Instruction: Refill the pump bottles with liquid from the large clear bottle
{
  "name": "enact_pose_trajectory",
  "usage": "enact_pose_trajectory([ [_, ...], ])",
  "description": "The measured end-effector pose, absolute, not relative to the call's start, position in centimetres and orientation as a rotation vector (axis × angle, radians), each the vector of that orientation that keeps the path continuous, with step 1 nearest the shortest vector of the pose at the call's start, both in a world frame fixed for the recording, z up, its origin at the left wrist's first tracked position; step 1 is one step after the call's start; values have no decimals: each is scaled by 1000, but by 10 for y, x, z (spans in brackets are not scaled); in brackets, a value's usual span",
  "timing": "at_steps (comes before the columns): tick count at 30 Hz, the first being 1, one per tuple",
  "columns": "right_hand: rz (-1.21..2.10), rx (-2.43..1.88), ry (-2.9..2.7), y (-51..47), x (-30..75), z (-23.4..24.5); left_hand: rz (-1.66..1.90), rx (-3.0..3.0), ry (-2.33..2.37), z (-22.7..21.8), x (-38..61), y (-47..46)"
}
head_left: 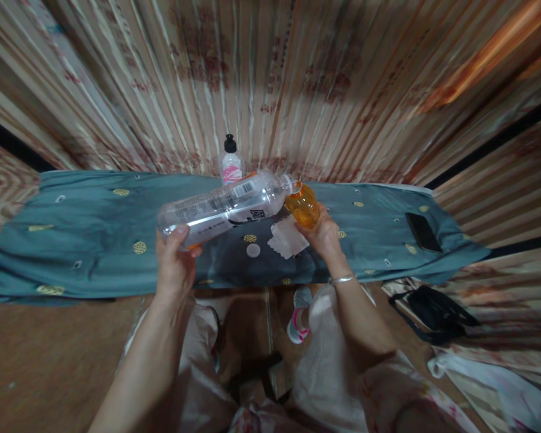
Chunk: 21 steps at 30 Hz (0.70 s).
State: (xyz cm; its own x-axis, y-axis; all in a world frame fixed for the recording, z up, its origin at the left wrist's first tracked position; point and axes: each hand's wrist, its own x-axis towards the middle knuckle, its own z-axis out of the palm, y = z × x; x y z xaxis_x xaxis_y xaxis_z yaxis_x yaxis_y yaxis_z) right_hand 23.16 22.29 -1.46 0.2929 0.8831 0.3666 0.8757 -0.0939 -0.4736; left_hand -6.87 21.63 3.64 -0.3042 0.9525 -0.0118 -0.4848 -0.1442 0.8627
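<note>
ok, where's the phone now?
Head view, right side: the phone lies flat on the teal tablecloth, well right of the orange bottle in the right hand.

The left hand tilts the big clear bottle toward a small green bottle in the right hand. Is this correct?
Not quite. The head view shows the small bottle in the right hand is orange, not green. The left hand does tilt the big clear bottle toward it.

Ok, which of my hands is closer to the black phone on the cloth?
Right. The right hand, gripping the orange bottle, is left of the phone; the left hand, holding the clear bottle, is much farther left.
</note>
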Motion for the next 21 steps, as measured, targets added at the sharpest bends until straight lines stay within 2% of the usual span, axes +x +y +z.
enact_pose_trajectory([
  [21, 23, -1884, -1606, 223, 233, -15, 1720, 674, 936, 35, -73, 219],
])
